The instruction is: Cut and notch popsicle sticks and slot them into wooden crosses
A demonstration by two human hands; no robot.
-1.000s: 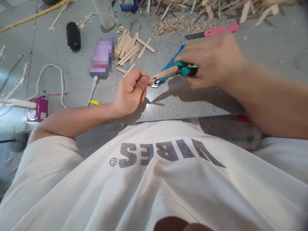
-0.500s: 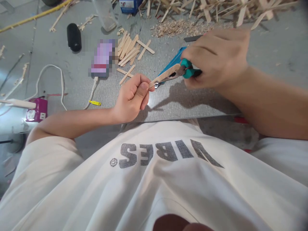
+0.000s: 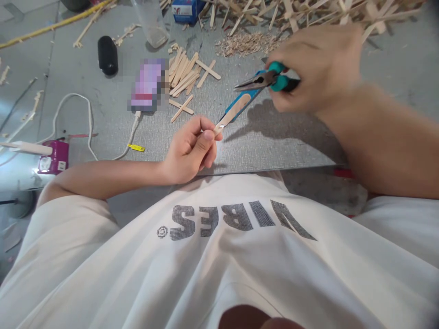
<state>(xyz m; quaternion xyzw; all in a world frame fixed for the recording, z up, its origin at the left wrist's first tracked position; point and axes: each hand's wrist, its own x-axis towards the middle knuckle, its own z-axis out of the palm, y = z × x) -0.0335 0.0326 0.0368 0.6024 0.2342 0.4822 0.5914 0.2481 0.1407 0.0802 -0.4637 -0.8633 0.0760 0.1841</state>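
Note:
Between thumb and fingers, my left hand (image 3: 192,148) pinches one end of a wooden popsicle stick (image 3: 238,108), which has a notch near the fingertips. My right hand (image 3: 317,68) is closed round the teal-and-black handles of needle-nose pliers (image 3: 255,82). The pliers' jaws are just above the stick and apart from it. Under the stick, a blue utility knife (image 3: 252,94) lies on the table, partly covered. Several loose popsicle sticks (image 3: 185,73) lie in a heap beyond my left hand, with a crossed pair nearer to it.
A phone (image 3: 147,86) on a white cable (image 3: 89,119) lies left of the heap, with a black case (image 3: 107,55) beyond. Wood shavings (image 3: 243,45), a clear plastic cup (image 3: 152,27), a blue box (image 3: 185,11) and a structure of joined sticks (image 3: 308,13) stand at the back.
The pliers have come off the stick and moved up and right with my right hand. My left hand still pinches the stick and has dropped slightly.

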